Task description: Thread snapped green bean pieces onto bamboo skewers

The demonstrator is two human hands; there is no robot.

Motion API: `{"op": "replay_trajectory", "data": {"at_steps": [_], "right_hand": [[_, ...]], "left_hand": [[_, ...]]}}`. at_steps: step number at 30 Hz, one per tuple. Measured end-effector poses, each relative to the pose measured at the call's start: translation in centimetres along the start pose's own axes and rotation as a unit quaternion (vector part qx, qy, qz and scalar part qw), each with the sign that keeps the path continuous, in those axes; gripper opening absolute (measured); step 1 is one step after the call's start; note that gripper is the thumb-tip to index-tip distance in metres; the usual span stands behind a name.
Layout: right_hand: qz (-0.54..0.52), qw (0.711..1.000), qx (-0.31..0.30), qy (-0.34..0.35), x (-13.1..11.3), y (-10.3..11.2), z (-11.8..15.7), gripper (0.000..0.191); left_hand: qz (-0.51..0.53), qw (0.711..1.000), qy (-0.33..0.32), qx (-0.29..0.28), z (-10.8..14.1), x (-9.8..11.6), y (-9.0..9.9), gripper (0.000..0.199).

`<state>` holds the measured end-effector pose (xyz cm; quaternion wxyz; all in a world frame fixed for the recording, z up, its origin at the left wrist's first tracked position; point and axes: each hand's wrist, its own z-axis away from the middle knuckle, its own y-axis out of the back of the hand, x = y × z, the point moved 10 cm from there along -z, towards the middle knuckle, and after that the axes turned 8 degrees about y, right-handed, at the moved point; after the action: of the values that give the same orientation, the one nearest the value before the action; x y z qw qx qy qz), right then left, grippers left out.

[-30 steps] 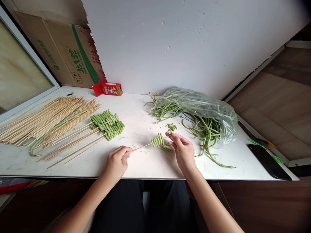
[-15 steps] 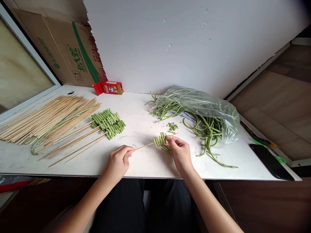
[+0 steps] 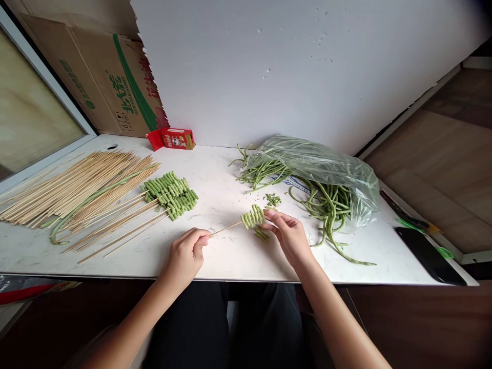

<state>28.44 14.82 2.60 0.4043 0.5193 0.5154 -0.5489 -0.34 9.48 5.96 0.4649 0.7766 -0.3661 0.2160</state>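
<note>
My left hand [image 3: 189, 251] pinches the bare end of a thin wooden skewer [image 3: 226, 228] above the table's front part. Several short green bean pieces [image 3: 252, 217] are threaded side by side near the skewer's far end. At that end my right hand [image 3: 287, 233] has its thumb and fingertips closed; whether they grip the tip or a bean piece is too small to tell. Cut bean pieces [image 3: 262, 234] lie on the table just below the threaded ones. Left of them rests a stack of filled bean skewers [image 3: 171, 195], their sticks pointing to the left.
Bare skewers [image 3: 77, 189] cover the table's left side, a long bean [image 3: 92, 197] across them. Long beans [image 3: 332, 205] spill from a clear plastic bag [image 3: 319, 159] at right. Bean scraps [image 3: 272, 200], a red box [image 3: 179, 139] and a black phone [image 3: 429, 256] also lie there.
My right hand has shifted slightly right, off the threaded pieces towards the skewer's tip. The threaded pieces have tilted up a little. My left hand has hardly moved.
</note>
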Motion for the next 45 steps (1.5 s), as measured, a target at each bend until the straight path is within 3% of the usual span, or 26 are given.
{"op": "replay_trajectory", "data": {"at_steps": [3, 6, 11, 15, 17, 19, 22, 25, 28, 32, 45], "right_hand": [[0.146, 0.987, -0.051, 0.047, -2.1, 1.0, -0.8, 0.039], [0.297, 0.942, -0.104, 0.114, -3.8, 1.4, -1.0, 0.025], [0.384, 0.892, -0.149, 0.188, -3.7, 0.6, -0.5, 0.017], [0.409, 0.876, -0.158, 0.202, -3.1, -0.2, -0.3, 0.011], [0.395, 0.884, -0.151, 0.199, -3.1, -0.2, -0.4, 0.012], [0.349, 0.914, -0.121, 0.167, -2.9, 0.7, -0.9, 0.018], [0.212, 0.973, -0.057, 0.075, -1.7, 2.8, -1.7, 0.035], [0.046, 0.999, -0.025, 0.003, -0.5, 3.6, -2.1, 0.044], [-0.039, 0.998, -0.030, -0.028, 0.0, 3.4, -2.2, 0.039], [-0.077, 0.995, -0.046, -0.043, 0.3, 2.9, -2.0, 0.033], [-0.091, 0.993, -0.045, -0.061, 0.7, 2.8, -1.9, 0.031]], "left_hand": [[-0.009, 1.000, 0.022, 0.020, -0.1, -0.5, 0.5, 0.022], [-0.010, 0.999, 0.027, 0.027, -0.1, -0.6, 0.6, 0.022], [-0.007, 0.999, 0.022, 0.024, -0.1, -0.4, 0.6, 0.022], [-0.004, 1.000, 0.019, 0.015, -0.1, -0.4, 0.4, 0.022], [-0.003, 1.000, 0.019, 0.012, 0.0, -0.5, 0.3, 0.022], [-0.003, 1.000, 0.021, 0.012, 0.0, -0.6, 0.2, 0.022], [0.000, 1.000, 0.022, 0.008, 0.0, -0.7, 0.2, 0.022], [0.000, 1.000, 0.012, 0.001, 0.0, -0.4, 0.0, 0.023], [-0.004, 1.000, 0.005, -0.004, 0.1, -0.3, -0.2, 0.024], [-0.012, 1.000, -0.006, -0.013, 0.4, -0.2, -0.7, 0.025], [-0.034, 0.999, -0.020, 0.003, 0.2, 0.6, -0.3, 0.025]]}}
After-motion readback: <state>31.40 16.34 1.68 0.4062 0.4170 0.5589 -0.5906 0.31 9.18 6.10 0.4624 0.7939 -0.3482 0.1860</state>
